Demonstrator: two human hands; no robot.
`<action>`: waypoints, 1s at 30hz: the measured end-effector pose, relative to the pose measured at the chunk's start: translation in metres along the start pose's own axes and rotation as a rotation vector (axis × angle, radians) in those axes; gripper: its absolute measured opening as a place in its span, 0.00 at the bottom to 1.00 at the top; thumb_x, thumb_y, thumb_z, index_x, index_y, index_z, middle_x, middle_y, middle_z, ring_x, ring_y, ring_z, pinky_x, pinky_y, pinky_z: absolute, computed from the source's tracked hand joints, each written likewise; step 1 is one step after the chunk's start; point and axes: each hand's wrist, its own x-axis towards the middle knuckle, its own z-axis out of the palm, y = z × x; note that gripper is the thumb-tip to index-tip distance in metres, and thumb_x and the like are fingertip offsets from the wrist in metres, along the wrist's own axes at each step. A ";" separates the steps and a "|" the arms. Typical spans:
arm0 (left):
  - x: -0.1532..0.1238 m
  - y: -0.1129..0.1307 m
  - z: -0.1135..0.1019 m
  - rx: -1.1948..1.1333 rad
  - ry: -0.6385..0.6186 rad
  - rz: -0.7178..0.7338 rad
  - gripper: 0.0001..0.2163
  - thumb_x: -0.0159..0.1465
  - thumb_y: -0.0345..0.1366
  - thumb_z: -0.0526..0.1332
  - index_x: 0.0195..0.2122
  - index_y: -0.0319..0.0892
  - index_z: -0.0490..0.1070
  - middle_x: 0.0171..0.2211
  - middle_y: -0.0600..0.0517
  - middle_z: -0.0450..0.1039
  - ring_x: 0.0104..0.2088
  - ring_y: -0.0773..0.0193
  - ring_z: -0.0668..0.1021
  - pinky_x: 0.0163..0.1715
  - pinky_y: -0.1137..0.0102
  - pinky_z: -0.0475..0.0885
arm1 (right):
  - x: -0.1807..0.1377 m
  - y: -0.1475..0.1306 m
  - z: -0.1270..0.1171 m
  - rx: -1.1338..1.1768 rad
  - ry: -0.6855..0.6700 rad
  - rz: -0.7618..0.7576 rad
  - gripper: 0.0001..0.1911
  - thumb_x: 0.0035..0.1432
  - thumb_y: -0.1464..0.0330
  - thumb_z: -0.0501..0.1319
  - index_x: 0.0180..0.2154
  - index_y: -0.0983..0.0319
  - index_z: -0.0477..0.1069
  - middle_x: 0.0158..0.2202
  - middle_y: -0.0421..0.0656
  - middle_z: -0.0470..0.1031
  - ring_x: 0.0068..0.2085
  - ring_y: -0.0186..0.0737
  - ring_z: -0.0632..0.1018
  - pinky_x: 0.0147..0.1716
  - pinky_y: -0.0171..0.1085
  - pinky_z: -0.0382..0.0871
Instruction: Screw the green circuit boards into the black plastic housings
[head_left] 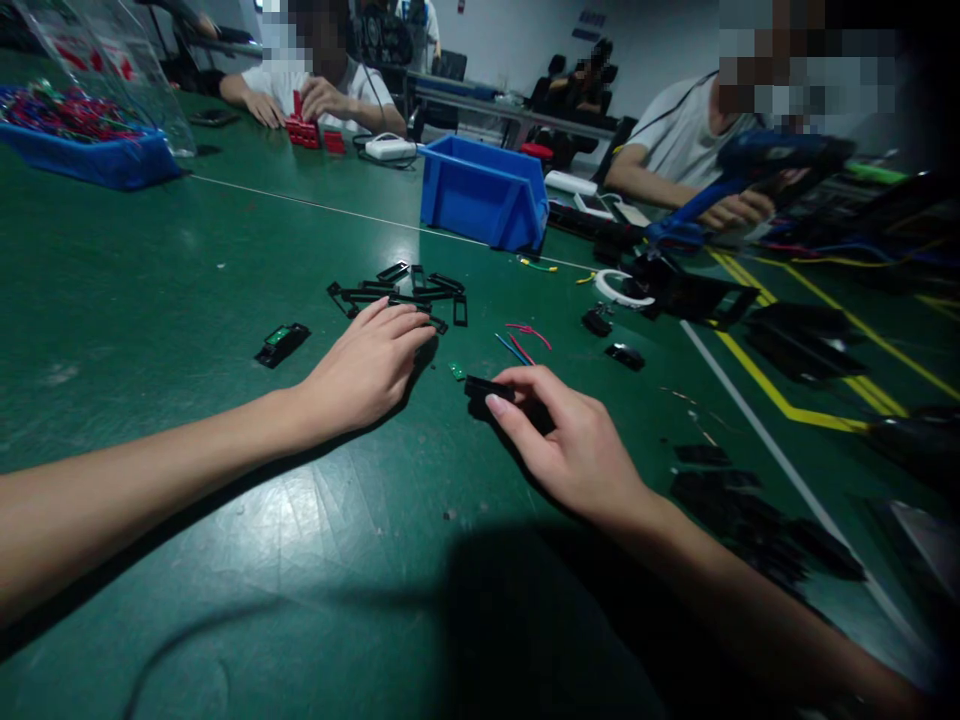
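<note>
Right hand (574, 435) pinches a black part (480, 387) by one end over the table (150, 300), likely keeping the other clear! Left hand (373, 358)'s at the black frames (379, 291), grip hidden, can't tell.

A wide green desk (150, 240) fills the near space, its right side marked by yellow lines (825, 422) and a white line (759, 428). Light pools in a pale glare (281, 510) near left (the far right corner is much darker). Beyond stand a grey table (510, 108) and dark chair (450, 65), before a plain pale wall (499, 35) with a small sign (589, 22).
</note>
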 end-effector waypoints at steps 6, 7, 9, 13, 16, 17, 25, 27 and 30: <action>0.001 0.000 -0.002 0.005 -0.001 0.016 0.16 0.74 0.31 0.50 0.54 0.37 0.75 0.59 0.40 0.76 0.63 0.48 0.74 0.71 0.45 0.60 | -0.002 0.000 0.001 -0.004 0.006 -0.005 0.09 0.70 0.64 0.63 0.48 0.60 0.73 0.34 0.40 0.78 0.35 0.36 0.79 0.36 0.36 0.72; 0.001 0.001 -0.002 0.005 0.000 0.018 0.16 0.74 0.31 0.51 0.54 0.37 0.76 0.57 0.40 0.77 0.61 0.49 0.75 0.70 0.46 0.62 | -0.002 0.000 0.001 -0.005 0.006 -0.007 0.09 0.70 0.64 0.63 0.49 0.60 0.73 0.34 0.40 0.78 0.35 0.36 0.79 0.36 0.36 0.72; 0.001 0.001 -0.003 0.007 0.006 0.022 0.15 0.73 0.31 0.51 0.52 0.36 0.76 0.54 0.40 0.77 0.57 0.49 0.76 0.67 0.47 0.65 | -0.002 0.000 0.001 -0.005 0.005 -0.011 0.09 0.70 0.65 0.63 0.49 0.61 0.73 0.34 0.39 0.78 0.35 0.35 0.79 0.37 0.36 0.72; 0.001 0.001 -0.003 0.016 0.045 0.016 0.15 0.74 0.32 0.52 0.53 0.35 0.76 0.59 0.36 0.73 0.60 0.46 0.74 0.65 0.49 0.69 | -0.002 0.001 0.001 -0.007 -0.002 -0.017 0.08 0.70 0.65 0.63 0.48 0.60 0.73 0.34 0.39 0.78 0.34 0.35 0.79 0.37 0.36 0.71; 0.000 0.001 -0.001 0.021 0.059 0.016 0.17 0.75 0.33 0.52 0.55 0.33 0.76 0.67 0.33 0.66 0.68 0.43 0.69 0.69 0.49 0.65 | -0.002 0.001 0.001 -0.008 -0.003 -0.023 0.08 0.70 0.65 0.63 0.48 0.60 0.73 0.33 0.38 0.77 0.35 0.35 0.79 0.37 0.36 0.70; 0.000 0.000 0.000 0.026 0.050 0.019 0.17 0.75 0.34 0.52 0.56 0.33 0.76 0.68 0.33 0.64 0.69 0.43 0.67 0.71 0.48 0.63 | -0.002 0.001 0.001 -0.008 -0.003 -0.025 0.08 0.70 0.65 0.64 0.48 0.60 0.74 0.33 0.38 0.77 0.35 0.35 0.79 0.38 0.36 0.70; 0.001 0.000 0.001 0.092 -0.023 0.020 0.20 0.76 0.37 0.50 0.62 0.34 0.73 0.68 0.39 0.68 0.72 0.44 0.66 0.74 0.45 0.58 | -0.002 0.000 0.000 -0.009 -0.020 -0.029 0.08 0.70 0.65 0.63 0.48 0.61 0.74 0.33 0.38 0.77 0.35 0.34 0.79 0.38 0.36 0.69; 0.001 0.001 0.000 0.098 -0.002 0.034 0.20 0.76 0.37 0.51 0.61 0.33 0.74 0.65 0.38 0.69 0.70 0.45 0.68 0.73 0.46 0.59 | -0.002 0.001 0.000 -0.008 -0.020 -0.028 0.08 0.70 0.65 0.63 0.48 0.61 0.74 0.34 0.38 0.77 0.35 0.35 0.79 0.38 0.36 0.69; 0.001 0.003 -0.002 0.096 0.011 0.053 0.19 0.76 0.38 0.52 0.57 0.34 0.77 0.60 0.38 0.72 0.66 0.45 0.70 0.73 0.47 0.59 | -0.003 0.002 0.001 -0.006 -0.020 -0.026 0.09 0.70 0.65 0.63 0.48 0.61 0.74 0.34 0.39 0.77 0.35 0.35 0.79 0.38 0.35 0.69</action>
